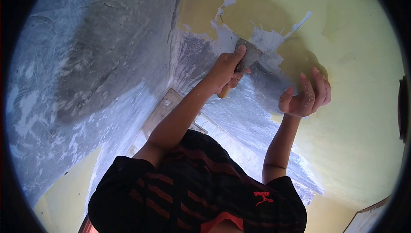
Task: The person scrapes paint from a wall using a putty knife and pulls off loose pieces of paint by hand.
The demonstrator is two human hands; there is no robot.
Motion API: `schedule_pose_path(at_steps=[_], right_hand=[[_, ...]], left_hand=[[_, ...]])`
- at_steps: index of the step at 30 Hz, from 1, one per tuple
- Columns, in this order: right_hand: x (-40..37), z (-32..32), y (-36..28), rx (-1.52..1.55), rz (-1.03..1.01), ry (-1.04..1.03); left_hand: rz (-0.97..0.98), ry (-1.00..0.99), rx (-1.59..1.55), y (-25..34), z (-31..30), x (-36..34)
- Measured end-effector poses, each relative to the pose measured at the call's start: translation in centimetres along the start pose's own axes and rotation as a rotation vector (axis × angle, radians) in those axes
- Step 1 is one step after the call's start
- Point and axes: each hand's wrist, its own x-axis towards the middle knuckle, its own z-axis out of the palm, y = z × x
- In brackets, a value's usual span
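My left hand [227,71] is wrapped round a putty knife [249,56], its thumb pressed flat along the metal blade. The yellowish handle end pokes out below the fingers. The blade's edge lies at a ragged border of yellow paint [239,10], where torn white flakes [270,38] surround it. My right hand [306,94] is raised beside the yellow surface with nothing in it, fingers spread and slightly bent. Small pale crumbs cling to its skin. Between the hands shows a stripped grey patch [265,85].
On the left stands a scraped grey wall [85,61] with white streaks, meeting the painted wall at a corner. Yellow paint [355,104] covers the right side. A dark object [402,109] sits at the right edge. A pale panel [165,111] shows behind my left forearm.
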Motion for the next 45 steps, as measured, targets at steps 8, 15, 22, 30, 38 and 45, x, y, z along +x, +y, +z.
schedule_pose_path(at_steps=[8, 15, 22, 30, 38, 45], right_hand=[[0.1, -0.2, -0.1, -0.024, 0.003, -0.002], [0.0, 0.0, 0.0, -0.018, -0.018, 0.009], [-0.2, 0.2, -0.1, -0.018, -0.019, 0.021], [-0.2, 0.3, -0.1, -0.012, -0.020, 0.046], [-0.2, 0.3, -0.1, 0.001, -0.027, 0.040], [-0.1, 0.2, -0.3, 0.029, -0.015, 0.032]], left_hand=[[0.061, 0.003, 0.042, 0.3, -1.1, -0.1], [0.095, -0.015, -0.018, 2.0, -1.0, -0.1], [0.111, 0.103, 0.110, 2.7, -4.5, 0.3], [0.054, 0.062, 0.080, 3.1, -7.6, -0.1], [0.233, 0.054, 0.299, 7.9, -6.4, 0.4], [0.272, -0.009, 0.353, 10.7, -4.7, -0.1]])
